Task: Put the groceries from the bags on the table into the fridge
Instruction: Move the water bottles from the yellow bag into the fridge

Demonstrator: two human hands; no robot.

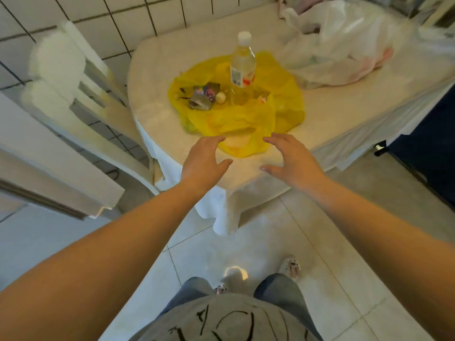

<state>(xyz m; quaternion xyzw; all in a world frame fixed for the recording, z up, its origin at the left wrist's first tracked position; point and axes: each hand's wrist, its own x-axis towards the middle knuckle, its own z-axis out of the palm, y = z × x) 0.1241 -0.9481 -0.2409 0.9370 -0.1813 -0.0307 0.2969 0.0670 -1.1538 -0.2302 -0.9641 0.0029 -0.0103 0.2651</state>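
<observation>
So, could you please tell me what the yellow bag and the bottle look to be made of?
Yellow bag: thin, glossy plastic film, judging by its crumples and translucency. Bottle: clear, smooth plastic, probably, with a white cap and a paper-like label.

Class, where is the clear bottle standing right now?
The clear bottle stands upright on the yellow bag, mid-table in the head view, left of the white bag.

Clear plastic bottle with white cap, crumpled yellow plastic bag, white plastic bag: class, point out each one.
Clear plastic bottle with white cap [242, 70], head view, on its label.
Crumpled yellow plastic bag [236, 121], head view, on its near folds.
White plastic bag [344, 45], head view, on its crumpled middle.
</observation>
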